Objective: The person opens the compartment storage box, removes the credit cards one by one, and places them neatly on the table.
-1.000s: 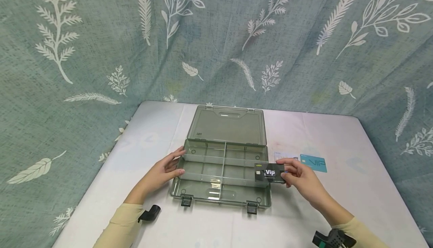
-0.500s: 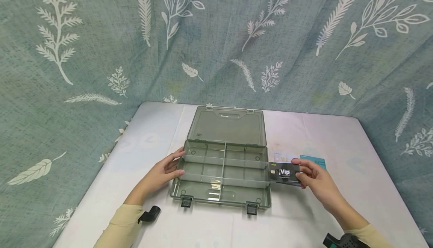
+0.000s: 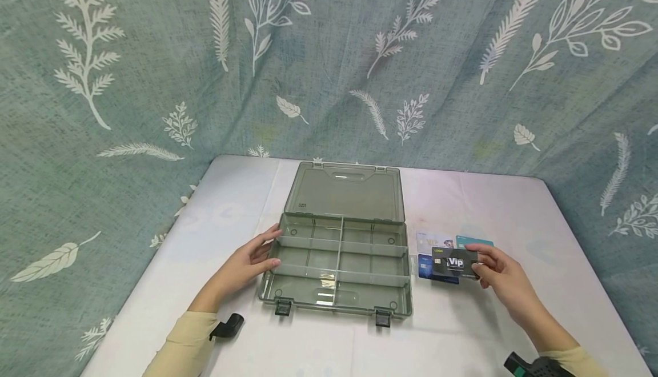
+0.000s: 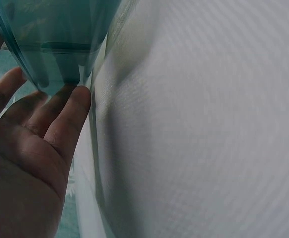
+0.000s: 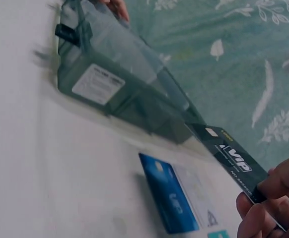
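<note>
A green translucent compartment box [image 3: 373, 255] lies with its lid [image 3: 343, 191] folded back. My left hand [image 3: 250, 257] rests against its left side, thumb and index fingertips at the rim. In the left wrist view, the fingers [image 4: 67, 116] of that hand are fairly straight, with their tips against the box wall. To the right of the box, my right hand [image 3: 502, 273] pinches a black VIP card [image 3: 454, 262] by its right end. The black card is held above a blue card [image 3: 427, 267] and partly covers it in the head view.
A pale VIP card [image 3: 430, 241] and a teal card [image 3: 470, 241], partly hidden by the right hand and black card, lie on the white-covered table [image 3: 308, 345]. Two black latches [image 3: 382, 317] project from the box's front. Behind the table hangs a leaf-patterned curtain [image 3: 329, 108].
My right hand has drawn the black card rightward from over the box's right edge to above the cards, and the blue card now shows. The left hand and box have stayed put.
</note>
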Motion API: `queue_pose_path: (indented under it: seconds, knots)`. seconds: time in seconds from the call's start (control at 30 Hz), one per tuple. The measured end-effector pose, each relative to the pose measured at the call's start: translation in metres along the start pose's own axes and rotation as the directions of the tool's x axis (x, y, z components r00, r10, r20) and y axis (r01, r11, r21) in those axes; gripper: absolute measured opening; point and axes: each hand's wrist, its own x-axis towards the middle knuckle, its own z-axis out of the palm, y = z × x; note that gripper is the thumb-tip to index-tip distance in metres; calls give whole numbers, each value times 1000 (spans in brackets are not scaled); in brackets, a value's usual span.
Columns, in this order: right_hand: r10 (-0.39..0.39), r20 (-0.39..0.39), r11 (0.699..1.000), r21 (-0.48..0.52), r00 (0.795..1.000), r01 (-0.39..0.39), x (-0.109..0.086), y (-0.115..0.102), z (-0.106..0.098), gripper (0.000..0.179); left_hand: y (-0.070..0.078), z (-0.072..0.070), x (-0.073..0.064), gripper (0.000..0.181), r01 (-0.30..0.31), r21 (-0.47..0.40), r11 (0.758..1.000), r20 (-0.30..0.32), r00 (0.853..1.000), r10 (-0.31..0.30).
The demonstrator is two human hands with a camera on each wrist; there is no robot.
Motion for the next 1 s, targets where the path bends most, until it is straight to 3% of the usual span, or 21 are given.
queue_pose_path:
  seconds: [0.33, 0.63, 0.87, 1.0]
  knots:
    - [95, -43, 993, -60, 995, -97, 3, 21, -15, 45, -2, 0, 0, 69, -8, 5, 1000, -4, 1000, 8]
    - [162, -80, 982, -85, 983, -169, 8, 43, -27, 47, 0, 0, 1, 70, 24, -10, 1000, 2, 1000, -24]
    - [173, -109, 975, -122, 979, -186, 12, 57, -32, 47, 1, 0, 1, 71, 24, -8, 1000, 3, 1000, -24]
    - [125, -134, 966, -209, 983, -152, 12, 63, -30, 45, -1, 0, 1, 70, 24, -10, 1000, 1, 1000, -24]
